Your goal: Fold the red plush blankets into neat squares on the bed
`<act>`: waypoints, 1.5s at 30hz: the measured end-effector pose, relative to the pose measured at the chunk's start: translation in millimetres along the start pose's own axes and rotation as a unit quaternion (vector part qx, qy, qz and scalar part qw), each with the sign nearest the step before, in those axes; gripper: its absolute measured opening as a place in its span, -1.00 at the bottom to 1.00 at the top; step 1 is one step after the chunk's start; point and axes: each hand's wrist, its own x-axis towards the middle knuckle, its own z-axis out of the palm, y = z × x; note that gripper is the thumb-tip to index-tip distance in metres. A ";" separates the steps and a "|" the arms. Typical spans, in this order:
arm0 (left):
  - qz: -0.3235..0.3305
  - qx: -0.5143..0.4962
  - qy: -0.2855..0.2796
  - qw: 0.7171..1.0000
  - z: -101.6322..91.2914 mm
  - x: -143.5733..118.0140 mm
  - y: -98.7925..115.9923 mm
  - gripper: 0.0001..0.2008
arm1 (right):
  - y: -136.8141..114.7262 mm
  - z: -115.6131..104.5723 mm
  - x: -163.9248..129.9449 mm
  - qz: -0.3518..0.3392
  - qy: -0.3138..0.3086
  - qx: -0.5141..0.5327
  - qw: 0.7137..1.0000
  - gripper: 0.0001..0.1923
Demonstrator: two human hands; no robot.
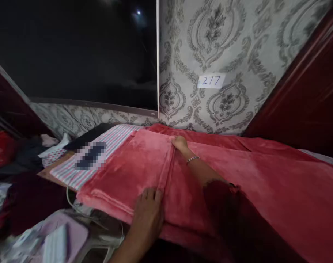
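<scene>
Red blanket (128, 164): folded edge (167, 166) runs near-to-far | right hand (180, 143): clamped at far end | left hand (149, 210): near end, grip indeterminate

Left hand (148, 210) low, near centre, back facing up; left fingers (150, 193) pointing forward, slightly parted; thumb hidden, grip unclear. Left forearm (136, 239) bare, slanting up from below. Right hand (180, 143) farther forward, well apart from left, fingers bunched, grip unclear. Right forearm (206, 170) stretched diagonally from lower right, dark sleeve (237, 215) behind.
</scene>
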 end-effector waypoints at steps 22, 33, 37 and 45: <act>0.054 -0.044 0.056 0.996 26.7 6.9 4.5 -0.57 | 16.6 -1.3 7.9 0.018 0.066 0.021 0.997 -0.89; 0.064 -0.088 0.098 0.989 -18.6 40.1 -11.5 -0.42 | -25.6 -8.3 -41.1 -0.150 -0.004 -0.141 0.979 -0.30; 0.085 -0.048 -0.017 0.995 10.6 38.0 5.4 -0.26 | -12.5 2.9 -62.7 -0.147 -0.107 -0.230 0.956 -0.28; 0.105 -0.046 -0.025 0.993 14.7 29.8 8.1 -0.28 | 2.9 8.6 -64.8 -0.133 -0.111 -0.251 0.952 -0.27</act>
